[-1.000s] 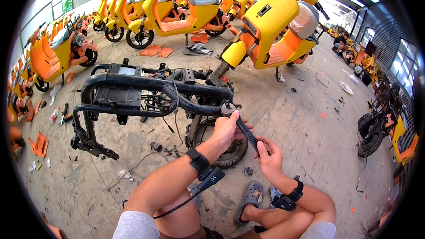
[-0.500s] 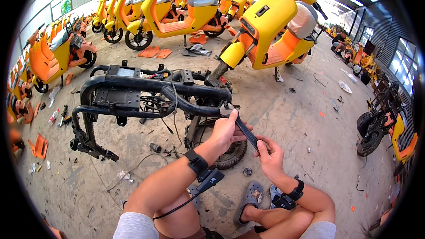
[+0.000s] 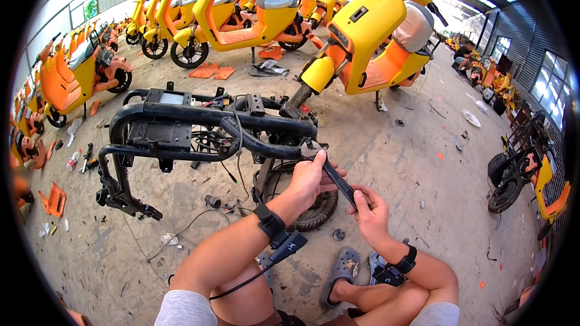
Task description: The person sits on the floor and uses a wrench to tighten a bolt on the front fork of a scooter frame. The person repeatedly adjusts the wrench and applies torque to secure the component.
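Note:
An adjustable wrench with a dark handle slants down to the right from the end of a black scooter frame. Its metal jaws sit at the frame's right end; what they grip there is hidden. My left hand is closed about the wrench near its head, thumb on top and the other fingers behind it. With thumb and fingers, my right hand pinches the far end of the handle. A wheel with a black tyre is partly visible below my left hand.
A yellow scooter stands just beyond the frame, with rows of others behind. Loose cables, a small round metal part and orange panels lie on the concrete floor. A person crouches far right beside more scooters.
My right hand and the handle end of the wrench have shifted very slightly right and down. My left hand stays in place at the wrench head.

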Tool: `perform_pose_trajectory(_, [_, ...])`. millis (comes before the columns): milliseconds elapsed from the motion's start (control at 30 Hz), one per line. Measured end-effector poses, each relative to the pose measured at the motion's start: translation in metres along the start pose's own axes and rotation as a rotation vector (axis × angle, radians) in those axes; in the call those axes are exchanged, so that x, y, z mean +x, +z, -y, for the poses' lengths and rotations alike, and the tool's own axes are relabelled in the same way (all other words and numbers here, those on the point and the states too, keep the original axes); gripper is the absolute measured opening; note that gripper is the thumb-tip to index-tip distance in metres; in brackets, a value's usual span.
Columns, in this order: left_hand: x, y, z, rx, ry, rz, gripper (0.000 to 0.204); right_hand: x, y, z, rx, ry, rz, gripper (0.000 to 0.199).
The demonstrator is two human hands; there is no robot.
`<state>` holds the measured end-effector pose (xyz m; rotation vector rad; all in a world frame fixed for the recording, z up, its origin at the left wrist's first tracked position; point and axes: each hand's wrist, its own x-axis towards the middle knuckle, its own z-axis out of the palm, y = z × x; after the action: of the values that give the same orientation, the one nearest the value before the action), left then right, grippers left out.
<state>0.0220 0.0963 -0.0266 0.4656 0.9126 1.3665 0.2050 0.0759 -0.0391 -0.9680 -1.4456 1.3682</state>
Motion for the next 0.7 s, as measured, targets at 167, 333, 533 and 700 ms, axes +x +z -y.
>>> perform_pose_trajectory(167, [-0.002, 0.002, 0.001, -0.021, 0.004, -0.001, 0.049, 0.002, 0.000, -0.003, -0.011, -0.027, -0.024, 0.027])
perform_pose_trajectory(333, [-0.003, 0.003, 0.003, -0.028, 0.032, 0.005, 0.051, 0.002, -0.003, -0.001, -0.035, -0.012, -0.015, 0.027])
perform_pose_trajectory(533, [-0.003, 0.003, 0.006, -0.023, 0.045, -0.002, 0.051, 0.005, -0.006, -0.002, -0.041, -0.044, 0.016, 0.026])
perform_pose_trajectory(700, [-0.001, 0.004, 0.008, -0.008, 0.045, -0.023, 0.052, 0.008, -0.010, -0.004, -0.017, -0.026, 0.030, 0.026])
